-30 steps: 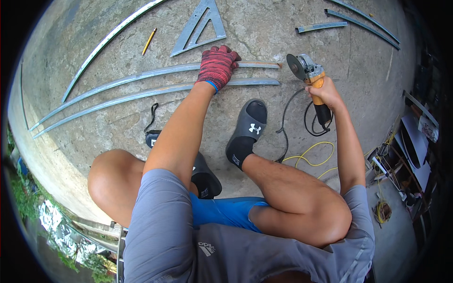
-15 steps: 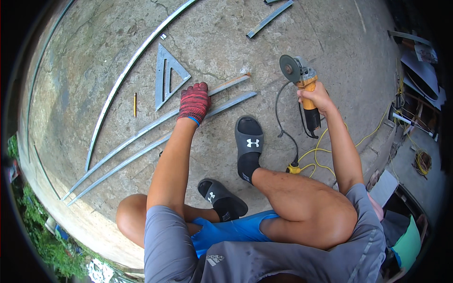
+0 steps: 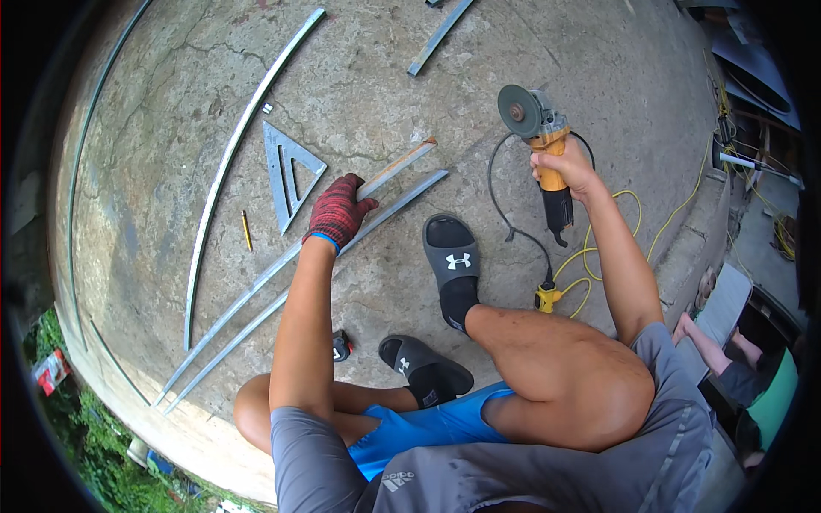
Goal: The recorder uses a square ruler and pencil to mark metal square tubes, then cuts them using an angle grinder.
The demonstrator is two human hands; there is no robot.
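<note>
My left hand [image 3: 340, 209], in a red and black knit glove, is closed around the upper of two long metal bars [image 3: 256, 283] near its rusty end. A second metal bar [image 3: 400, 203] runs alongside it, closer to my feet. Held up on the right, an angle grinder [image 3: 558, 205] with a grey disc is in my bare right hand [image 3: 566, 164], fingers wrapped round its orange body. Whether the disc spins I cannot tell. A triangular metal square [image 3: 313, 168] and a yellow pencil [image 3: 247, 231] lie left of my gloved hand.
A long curved bar [image 3: 224, 162] lies beyond the square, and a short metal piece [image 3: 440, 36] at the far side. The grinder's cord meets a yellow connector [image 3: 546, 297] by my right leg. A tape measure [image 3: 341, 346] rests near my left sandal [image 3: 415, 363]. Another person's legs [image 3: 705, 344] show at right.
My gloved hand has shifted slightly left and nearer, its thumb now showing. The view has moved, bringing the tape measure into sight. The grinder remains raised in my right hand.
</note>
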